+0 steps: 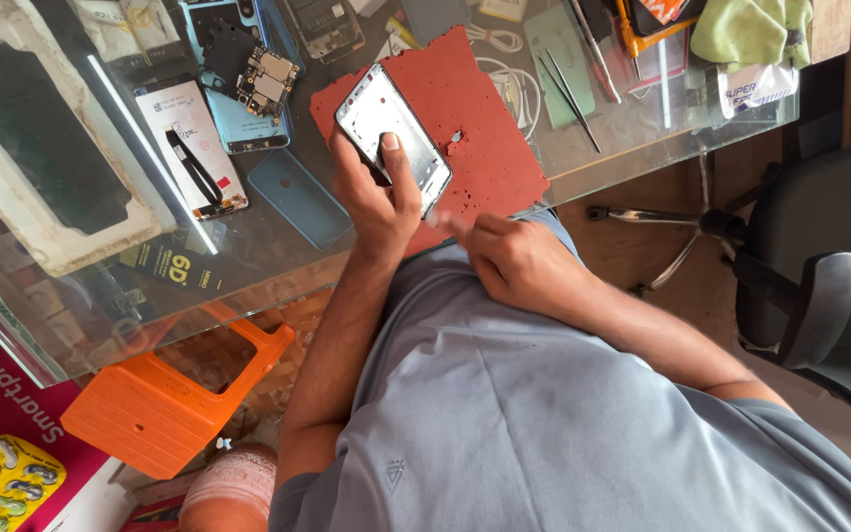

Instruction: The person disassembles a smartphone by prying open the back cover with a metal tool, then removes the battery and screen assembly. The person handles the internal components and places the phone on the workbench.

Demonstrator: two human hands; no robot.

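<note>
My left hand (374, 197) grips a silver phone frame (393, 135) with a pale inner panel, thumb laid across its face, tilted above a red perforated mat (490, 138) on the glass table. Just below the frame's lower corner, my right hand (514, 258) is closed and slightly blurred, fingertips pointing toward the frame; whether it pinches something small is unclear. A circuit board (266, 79) lies on a blue phone back (248, 118) to the left. A white phone battery (192, 148) lies further left.
Tweezers (568, 91) and white cables (504, 69) lie right of the mat, a green cloth (751, 30) at the far right. A blue cover (299, 197) and white foam tray (41, 148) sit left. Under the glass table (632, 148) stand an orange stool (164, 404) and an office chair (810, 286).
</note>
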